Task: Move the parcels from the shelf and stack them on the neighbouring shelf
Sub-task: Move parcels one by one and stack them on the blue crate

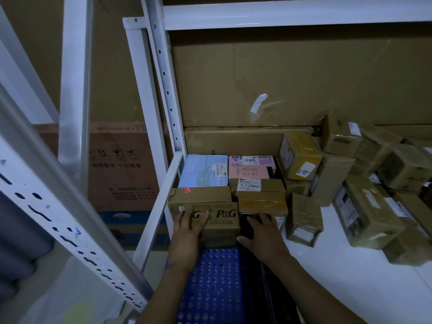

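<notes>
Now, brown P&G carton [223, 217], left hand [187, 232] gripping, right hand [259, 235] alongside.

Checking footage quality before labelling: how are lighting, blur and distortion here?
Head view: dim, bluish light; the near shelf upright at left is blurred; the wide-angle lens bows the white posts; the P&G box held by the left hand reads sharp.
</notes>
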